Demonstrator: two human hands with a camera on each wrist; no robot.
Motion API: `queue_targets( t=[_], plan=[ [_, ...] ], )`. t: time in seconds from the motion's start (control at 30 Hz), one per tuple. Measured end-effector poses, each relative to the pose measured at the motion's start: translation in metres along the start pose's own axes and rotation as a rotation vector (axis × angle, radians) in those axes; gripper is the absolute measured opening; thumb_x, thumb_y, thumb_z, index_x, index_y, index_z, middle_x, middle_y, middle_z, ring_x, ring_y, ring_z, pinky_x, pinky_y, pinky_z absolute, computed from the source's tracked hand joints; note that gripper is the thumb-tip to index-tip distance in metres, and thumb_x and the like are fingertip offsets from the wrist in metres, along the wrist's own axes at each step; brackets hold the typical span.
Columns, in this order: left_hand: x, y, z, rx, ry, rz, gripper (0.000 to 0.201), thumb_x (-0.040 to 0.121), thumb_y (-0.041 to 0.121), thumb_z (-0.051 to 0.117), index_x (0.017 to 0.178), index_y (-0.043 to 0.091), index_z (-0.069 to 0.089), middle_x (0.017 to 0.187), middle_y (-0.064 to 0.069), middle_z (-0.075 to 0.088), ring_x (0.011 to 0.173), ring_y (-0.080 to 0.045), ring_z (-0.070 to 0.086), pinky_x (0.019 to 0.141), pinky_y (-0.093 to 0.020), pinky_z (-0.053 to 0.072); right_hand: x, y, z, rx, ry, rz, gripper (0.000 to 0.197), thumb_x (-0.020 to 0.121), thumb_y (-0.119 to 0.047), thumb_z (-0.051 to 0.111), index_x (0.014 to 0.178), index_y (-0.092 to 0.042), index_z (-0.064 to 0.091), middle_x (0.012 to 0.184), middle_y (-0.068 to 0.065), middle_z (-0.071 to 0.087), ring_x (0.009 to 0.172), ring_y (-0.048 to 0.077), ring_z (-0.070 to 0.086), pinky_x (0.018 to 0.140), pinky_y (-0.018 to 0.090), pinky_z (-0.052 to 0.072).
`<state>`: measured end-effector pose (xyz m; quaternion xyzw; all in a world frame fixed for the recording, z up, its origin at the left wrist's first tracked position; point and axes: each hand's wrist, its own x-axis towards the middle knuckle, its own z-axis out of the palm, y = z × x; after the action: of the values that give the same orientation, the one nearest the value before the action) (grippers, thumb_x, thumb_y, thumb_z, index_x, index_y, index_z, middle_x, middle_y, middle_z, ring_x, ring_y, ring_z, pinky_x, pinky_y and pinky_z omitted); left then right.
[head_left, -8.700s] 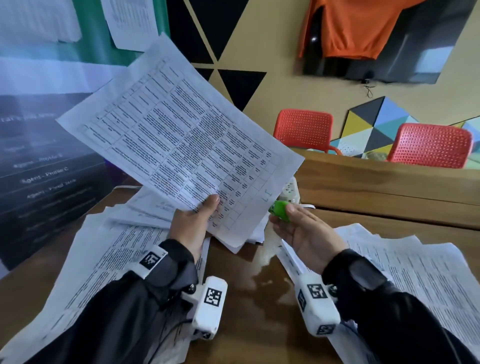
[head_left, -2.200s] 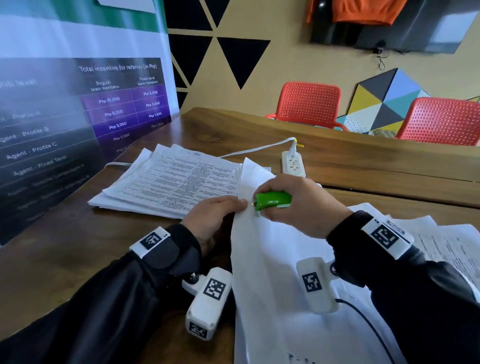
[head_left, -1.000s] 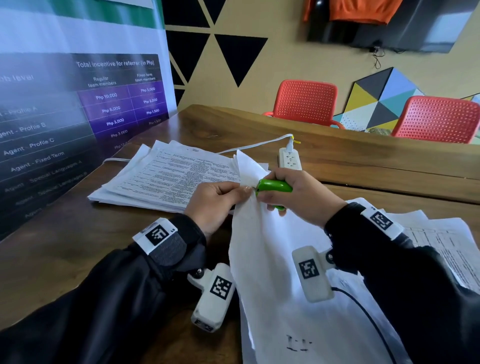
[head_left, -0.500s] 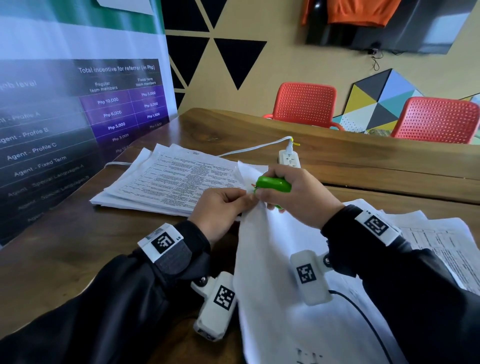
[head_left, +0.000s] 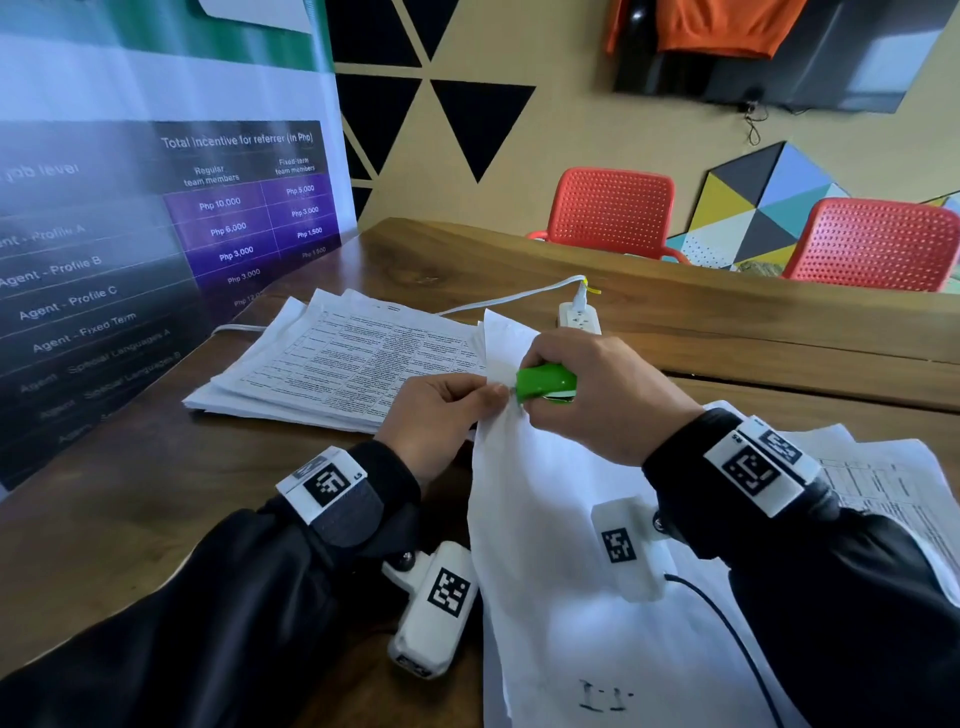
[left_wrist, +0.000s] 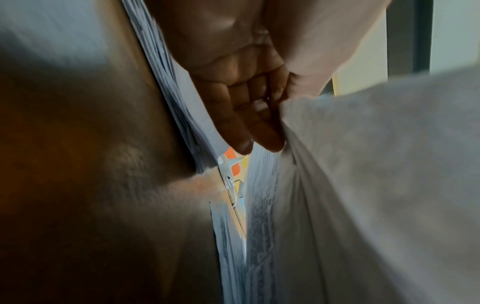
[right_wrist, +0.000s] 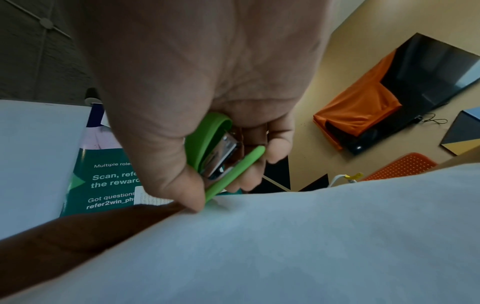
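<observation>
A small green stapler (head_left: 546, 383) sits in my right hand (head_left: 597, 395), whose fingers curl round it; in the right wrist view the stapler (right_wrist: 223, 156) shows its metal inside and its nose meets the paper's edge. My left hand (head_left: 441, 415) pinches the upper left edge of a set of white sheets (head_left: 550, 545) lying face down in front of me. The left wrist view shows my fingers (left_wrist: 249, 131) against the sheets (left_wrist: 363, 185). The stapler's nose is right beside my left fingertips.
A stack of printed forms (head_left: 343, 364) lies on the wooden table (head_left: 130, 493) to the left. More printed pages (head_left: 893, 493) lie under my right arm. A white power strip (head_left: 579, 317) and cable lie behind. A banner (head_left: 156, 234) stands left; two red chairs (head_left: 613, 213) stand beyond.
Earlier my left hand held a printed sheet up in the air. Over the last second both hands stayed at the blank sheets' top corner, shifting slightly right, with the stapler at the edge.
</observation>
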<state>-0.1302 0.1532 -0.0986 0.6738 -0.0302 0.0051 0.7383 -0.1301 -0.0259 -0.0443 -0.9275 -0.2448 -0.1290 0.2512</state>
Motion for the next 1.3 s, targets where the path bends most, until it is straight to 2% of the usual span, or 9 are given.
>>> queue_targets(
  t=[0.23,0.4,0.5,0.67,0.73,0.93,1.03,1.17,1.3],
  plan=[
    [0.001,0.002,-0.001,-0.003,0.009,0.031,0.013,0.091,0.011,0.071,0.085,0.003,0.079,0.095,-0.023,0.075,0.082,-0.027,0.067,0.087,-0.048,0.055,0.001,0.003,0.006,0.14,-0.001,0.1,0.013,0.083,-0.03,0.074,0.089,-0.024,0.063,0.075,-0.009,0.062,0.067,0.008,0.054,0.063,0.026,0.045],
    [-0.001,0.004,0.0,-0.022,-0.052,-0.023,0.014,0.087,0.004,0.072,0.099,-0.002,0.076,0.096,-0.018,0.076,0.079,-0.025,0.07,0.075,-0.033,0.058,0.002,0.009,0.005,0.26,-0.034,0.174,0.015,0.083,-0.032,0.078,0.088,-0.024,0.066,0.071,-0.007,0.065,0.061,0.005,0.055,0.06,0.019,0.045],
    [-0.001,0.003,-0.001,-0.005,-0.082,-0.034,0.02,0.082,0.001,0.075,0.102,-0.002,0.077,0.099,-0.018,0.077,0.084,-0.029,0.072,0.083,-0.039,0.058,0.002,0.008,0.004,0.196,-0.002,0.142,0.016,0.08,-0.032,0.079,0.089,-0.025,0.067,0.075,-0.004,0.066,0.065,0.01,0.054,0.059,0.019,0.043],
    [-0.005,0.007,0.0,0.037,-0.087,-0.011,0.021,0.084,-0.001,0.073,0.104,-0.003,0.076,0.101,-0.019,0.076,0.086,-0.028,0.072,0.086,-0.041,0.059,0.003,0.012,0.003,0.711,-0.065,0.346,0.027,0.085,-0.024,0.076,0.093,0.002,0.069,0.078,0.019,0.07,0.062,0.022,0.056,0.056,0.032,0.044],
    [-0.004,0.008,0.0,0.045,-0.084,-0.005,0.02,0.084,-0.001,0.073,0.104,-0.003,0.076,0.1,-0.019,0.077,0.085,-0.026,0.071,0.087,-0.041,0.058,0.002,0.012,0.004,0.862,-0.075,0.409,0.033,0.089,-0.023,0.073,0.099,0.009,0.067,0.079,0.016,0.068,0.06,0.022,0.055,0.051,0.029,0.042],
    [-0.003,0.009,-0.004,0.084,-0.091,-0.016,0.019,0.084,0.001,0.074,0.103,0.002,0.078,0.1,-0.015,0.077,0.087,-0.026,0.072,0.088,-0.041,0.058,0.003,0.001,0.003,1.141,-0.067,0.568,0.019,0.094,-0.024,0.064,0.093,-0.005,0.066,0.072,0.013,0.064,0.045,0.016,0.047,0.044,0.024,0.04],
    [-0.003,0.008,-0.003,0.106,-0.071,-0.037,0.015,0.085,0.004,0.074,0.098,0.009,0.079,0.097,-0.011,0.078,0.083,-0.022,0.072,0.087,-0.04,0.058,0.004,0.003,-0.003,0.956,-0.041,0.429,0.015,0.092,-0.024,0.068,0.093,-0.008,0.066,0.077,0.014,0.069,0.053,0.021,0.058,0.05,0.029,0.049],
    [-0.002,0.008,-0.004,0.053,-0.02,-0.053,0.009,0.083,0.004,0.076,0.087,0.009,0.08,0.095,-0.017,0.077,0.081,-0.026,0.069,0.087,-0.047,0.056,-0.001,0.007,-0.004,0.145,-0.022,0.203,0.031,0.069,-0.052,0.071,0.095,-0.035,0.067,0.081,-0.005,0.072,0.074,0.019,0.066,0.071,0.038,0.058],
    [-0.002,0.01,-0.003,0.038,0.023,-0.077,0.005,0.082,0.005,0.076,0.085,0.006,0.079,0.09,-0.017,0.077,0.076,-0.026,0.068,0.081,-0.043,0.056,-0.001,0.001,0.0,0.043,-0.039,0.175,0.037,0.058,-0.057,0.054,0.092,-0.043,0.062,0.08,-0.012,0.067,0.077,0.016,0.062,0.073,0.042,0.057]
  ],
)
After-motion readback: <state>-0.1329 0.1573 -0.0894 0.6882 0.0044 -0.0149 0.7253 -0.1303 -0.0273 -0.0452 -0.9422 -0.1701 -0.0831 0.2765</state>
